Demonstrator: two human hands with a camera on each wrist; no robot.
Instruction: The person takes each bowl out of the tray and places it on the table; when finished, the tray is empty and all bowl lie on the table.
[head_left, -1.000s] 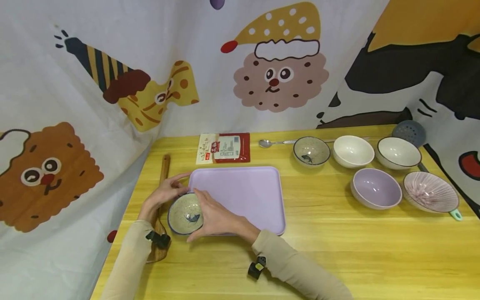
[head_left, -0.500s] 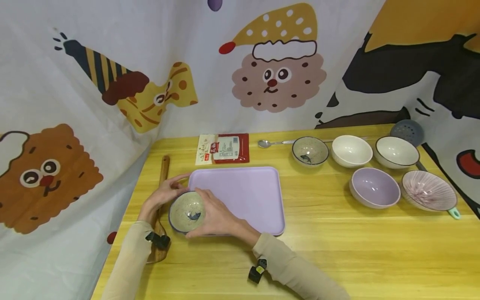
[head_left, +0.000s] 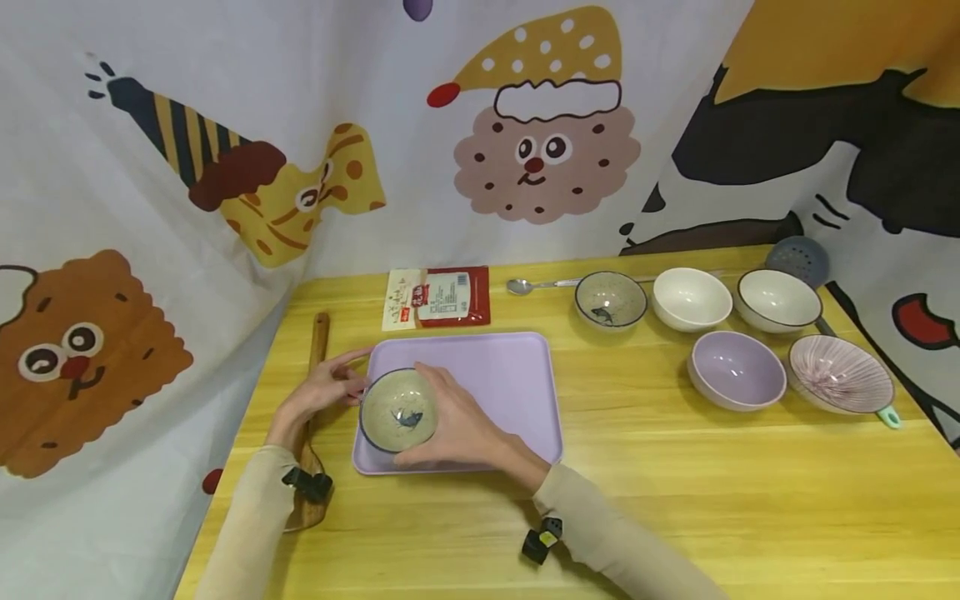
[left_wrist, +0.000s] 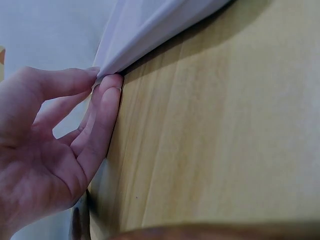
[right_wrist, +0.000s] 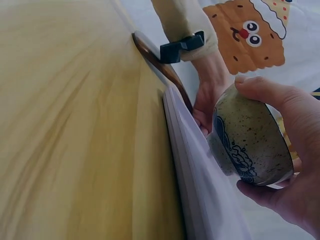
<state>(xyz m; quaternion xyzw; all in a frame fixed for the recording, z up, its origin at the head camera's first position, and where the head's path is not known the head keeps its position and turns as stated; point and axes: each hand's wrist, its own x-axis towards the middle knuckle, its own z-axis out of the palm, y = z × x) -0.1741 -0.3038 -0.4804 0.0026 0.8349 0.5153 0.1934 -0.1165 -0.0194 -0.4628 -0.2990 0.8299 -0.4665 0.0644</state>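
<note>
My right hand (head_left: pixel 468 429) grips a small speckled beige bowl (head_left: pixel 397 412) with a blue rim and a blue fish drawn inside. Thumb and fingers span the bowl's right side. In the right wrist view the bowl (right_wrist: pixel 252 135) is held by its rim over the purple tray (right_wrist: pixel 187 150); whether its foot touches the tray cannot be told. My left hand (head_left: pixel 322 392) is at the left edge of the same tray (head_left: pixel 510 367). Seen from the left wrist, this hand (left_wrist: pixel 65 125) pinches the tray's edge (left_wrist: pixel 145 40), thumb above and fingers beneath.
A wooden spatula (head_left: pixel 318 342) lies under the left forearm. Behind the tray are a red-and-cream packet (head_left: pixel 450 297) and a metal spoon (head_left: pixel 525 287). Several bowls, including a purple bowl (head_left: pixel 735 371) and a streaked bowl (head_left: pixel 836 375), stand right, near a grey slotted skimmer (head_left: pixel 798 260).
My right hand has carried the speckled bowl rightward from the tray's left edge to over its left part. My left hand has stayed at the edge. The head view has shifted slightly.
</note>
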